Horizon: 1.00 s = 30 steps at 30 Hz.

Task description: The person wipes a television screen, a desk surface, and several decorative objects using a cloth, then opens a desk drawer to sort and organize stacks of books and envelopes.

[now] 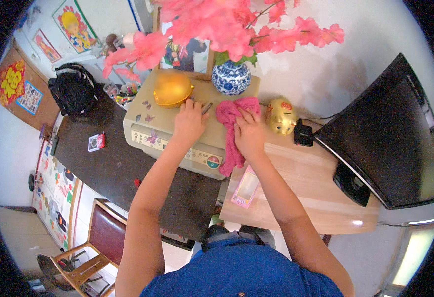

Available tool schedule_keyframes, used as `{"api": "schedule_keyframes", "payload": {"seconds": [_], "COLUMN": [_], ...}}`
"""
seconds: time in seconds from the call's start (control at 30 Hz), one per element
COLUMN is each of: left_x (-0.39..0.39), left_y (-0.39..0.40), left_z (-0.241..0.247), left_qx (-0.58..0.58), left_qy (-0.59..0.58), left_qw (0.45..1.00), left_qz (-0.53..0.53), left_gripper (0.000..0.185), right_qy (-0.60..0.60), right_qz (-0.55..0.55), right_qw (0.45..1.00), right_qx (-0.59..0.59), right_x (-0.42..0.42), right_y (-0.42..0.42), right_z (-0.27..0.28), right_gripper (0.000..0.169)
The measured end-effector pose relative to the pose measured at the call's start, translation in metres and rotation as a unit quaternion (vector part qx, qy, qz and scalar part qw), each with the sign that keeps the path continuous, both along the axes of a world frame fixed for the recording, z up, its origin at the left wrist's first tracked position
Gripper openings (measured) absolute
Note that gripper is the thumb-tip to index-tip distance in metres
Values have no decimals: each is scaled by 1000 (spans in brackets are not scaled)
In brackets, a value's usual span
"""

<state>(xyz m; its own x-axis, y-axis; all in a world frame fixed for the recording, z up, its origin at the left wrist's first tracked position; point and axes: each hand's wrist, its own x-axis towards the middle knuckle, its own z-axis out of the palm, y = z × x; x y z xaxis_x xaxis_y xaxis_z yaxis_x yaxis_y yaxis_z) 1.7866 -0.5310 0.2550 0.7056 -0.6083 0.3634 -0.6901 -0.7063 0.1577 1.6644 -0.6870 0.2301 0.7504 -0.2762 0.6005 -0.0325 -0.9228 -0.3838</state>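
A pink cloth (233, 137) lies bunched over the right end of a beige printer (198, 122), one end hanging over its front edge. My right hand (249, 135) is on the cloth, fingers curled into its folds. Just in front of a shiny gold container (172, 89), my left hand (190, 120) rests on the printer lid. By its thumb is a small dark slim object (206, 108); whether the fingers grip it I cannot tell. A blue-and-white vase (232, 78) with pink artificial flowers (209, 26) stands at the back of the lid.
Right of the printer are a gold piggy bank (282, 117), a small black box (303, 133), a monitor (384, 141) and a pink box (246, 187) on the wooden desk (306, 185). A framed photo (211, 61) stands behind. Leftward are a black backpack (74, 89) and a chair (105, 234).
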Motion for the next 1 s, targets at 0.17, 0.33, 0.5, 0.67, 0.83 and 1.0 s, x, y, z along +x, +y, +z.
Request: {"api": "schedule_keyframes", "payload": {"seconds": [0.17, 0.33, 0.5, 0.67, 0.83, 1.0], "left_x": [-9, 18, 49, 54, 47, 61], "left_y": [-25, -103, -139, -145, -145, -122], "left_z": [15, 44, 50, 45, 48, 69], "left_qx": [-109, -209, -259, -252, -318, -408], "left_qy": [-36, -65, -1, 45, -5, 55], "left_qw": [993, 975, 966, 967, 948, 910], "left_qz": [-26, 45, -2, 5, 11, -45], "left_gripper": [45, 54, 54, 42, 35, 37], "right_qy": [2, 7, -10, -6, 0, 27], "right_qz": [54, 99, 88, 80, 95, 115], "right_qw": [999, 995, 995, 995, 994, 993], "right_qx": [-10, 27, 37, 59, 61, -2], "right_x": [-33, -39, -22, -6, 1, 37], "right_y": [11, 6, -14, -27, -33, -47], "right_z": [-3, -1, 5, 3, -5, -11], "right_gripper": [18, 18, 18, 17, 19, 25]}}
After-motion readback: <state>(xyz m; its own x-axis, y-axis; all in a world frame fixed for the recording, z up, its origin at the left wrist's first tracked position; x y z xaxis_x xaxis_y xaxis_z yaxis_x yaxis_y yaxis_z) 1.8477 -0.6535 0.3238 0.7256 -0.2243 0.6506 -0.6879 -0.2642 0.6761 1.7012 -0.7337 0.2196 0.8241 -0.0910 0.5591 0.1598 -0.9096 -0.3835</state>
